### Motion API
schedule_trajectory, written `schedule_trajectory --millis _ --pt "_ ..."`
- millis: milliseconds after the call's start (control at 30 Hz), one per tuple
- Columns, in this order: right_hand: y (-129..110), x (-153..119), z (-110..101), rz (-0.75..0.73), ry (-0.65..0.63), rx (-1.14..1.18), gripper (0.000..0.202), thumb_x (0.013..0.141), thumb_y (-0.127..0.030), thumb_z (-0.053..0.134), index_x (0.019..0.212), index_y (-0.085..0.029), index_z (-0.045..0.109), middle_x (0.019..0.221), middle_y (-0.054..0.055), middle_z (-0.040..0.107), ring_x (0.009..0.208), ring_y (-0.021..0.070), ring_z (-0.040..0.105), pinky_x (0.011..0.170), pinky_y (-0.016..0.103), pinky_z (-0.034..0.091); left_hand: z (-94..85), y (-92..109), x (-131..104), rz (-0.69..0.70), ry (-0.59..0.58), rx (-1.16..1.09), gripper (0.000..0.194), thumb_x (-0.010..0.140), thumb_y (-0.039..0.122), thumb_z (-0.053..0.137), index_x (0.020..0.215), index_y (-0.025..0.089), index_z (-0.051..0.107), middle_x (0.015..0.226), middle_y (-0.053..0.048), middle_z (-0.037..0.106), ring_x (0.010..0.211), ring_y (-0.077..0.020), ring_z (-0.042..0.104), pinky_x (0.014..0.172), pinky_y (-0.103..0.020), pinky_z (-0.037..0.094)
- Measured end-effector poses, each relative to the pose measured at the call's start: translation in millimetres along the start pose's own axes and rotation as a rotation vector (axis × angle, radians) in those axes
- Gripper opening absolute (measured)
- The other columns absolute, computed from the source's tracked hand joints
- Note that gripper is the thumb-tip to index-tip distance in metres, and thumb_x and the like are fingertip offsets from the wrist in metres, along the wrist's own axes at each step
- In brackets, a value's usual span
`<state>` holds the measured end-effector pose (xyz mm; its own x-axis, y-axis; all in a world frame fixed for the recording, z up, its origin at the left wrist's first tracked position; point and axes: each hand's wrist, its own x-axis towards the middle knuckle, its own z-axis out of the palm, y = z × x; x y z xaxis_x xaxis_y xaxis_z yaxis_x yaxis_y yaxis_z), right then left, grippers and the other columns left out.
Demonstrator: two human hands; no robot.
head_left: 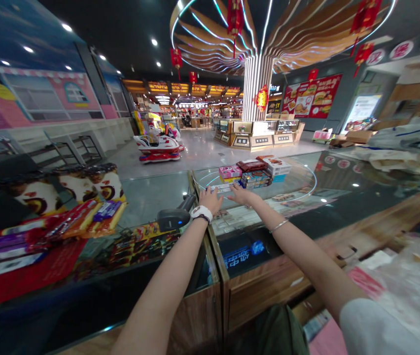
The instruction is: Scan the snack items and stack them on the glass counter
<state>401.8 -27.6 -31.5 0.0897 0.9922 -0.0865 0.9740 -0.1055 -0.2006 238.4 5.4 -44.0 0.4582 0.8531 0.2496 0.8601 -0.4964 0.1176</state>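
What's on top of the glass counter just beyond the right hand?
A pink box, blue boxes, a dark red pack and a white box. The left hand and right hand seem to partly cover a pale, flat item. Whatever lies directly behind the boxes is hidden.

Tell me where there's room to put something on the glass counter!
Right of the stacked boxes, before the white bags, the glass counter looks bare. Another patch lies between the snack bars and black scanner. Left end: crowded with bars and pouches.

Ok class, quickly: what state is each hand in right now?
Left hand: open, fingers extended, no grip visible.
Right hand: open, fingers spread, near the boxes.
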Motion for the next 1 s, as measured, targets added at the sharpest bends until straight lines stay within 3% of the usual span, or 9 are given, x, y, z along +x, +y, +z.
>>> schedule_trajectory --millis 200,400,633,800,1000 --pt "-0.9 -0.9 2.2 -0.023 0.022 0.004 0.071 0.102 -0.045 0.041 0.161 -0.015 0.016 0.168 0.019 0.006 0.155 0.0307 0.014 0.122 0.054 0.019 -5.9 2.5 -6.8 0.014 0.043 0.018 0.059 0.099 0.040 0.041 0.153 0.018 0.039 0.165 -0.012 0.027 0.152 -0.0324 0.026 0.123 -0.050 0.024" --pt "-8.3 -7.4 2.2 -0.107 0.105 -0.008 0.067 0.099 -0.031 0.048 0.158 -0.012 0.024 0.166 0.022 0.016 0.153 0.0291 0.021 0.120 0.050 0.027 -18.3 12.4 -20.7 0.095 0.083 0.037 0.057 0.097 0.031 0.045 0.150 0.013 0.043 0.165 -0.013 0.028 0.152 -0.0316 0.024 0.126 -0.050 0.018" --pt "-23.5 -24.0 0.2 -0.227 0.218 -0.022 0.067 0.094 -0.021 0.053 0.156 -0.018 0.030 0.164 0.017 0.027 0.152 0.0270 0.027 0.120 0.056 0.026 -45.0 18.9 -45.3 0.166 0.133 0.005 0.058 0.093 0.027 0.048 0.150 0.014 0.042 0.163 -0.013 0.031 0.151 -0.0297 0.027 0.125 -0.048 0.023" --pt "-45.4 -40.9 -4.1 -0.328 0.396 0.009 0.060 0.092 -0.020 0.053 0.150 -0.014 0.042 0.157 0.018 0.042 0.144 0.0271 0.041 0.118 0.049 0.031 -76.1 -4.7 -77.5 0.192 0.190 0.028 0.054 0.094 0.027 0.048 0.146 0.016 0.046 0.161 -0.011 0.036 0.150 -0.0278 0.030 0.125 -0.048 0.023" --pt "-94.9 -63.7 -10.4 -0.461 0.512 0.082 0.050 0.092 -0.021 0.048 0.142 -0.012 0.051 0.145 0.015 0.055 0.133 0.0264 0.051 0.114 0.042 0.037 -107.7 -55.8 -121.4 0.093 0.233 0.064 0.049 0.095 0.027 0.046 0.143 0.020 0.048 0.160 -0.009 0.039 0.150 -0.0259 0.031 0.125 -0.049 0.022"
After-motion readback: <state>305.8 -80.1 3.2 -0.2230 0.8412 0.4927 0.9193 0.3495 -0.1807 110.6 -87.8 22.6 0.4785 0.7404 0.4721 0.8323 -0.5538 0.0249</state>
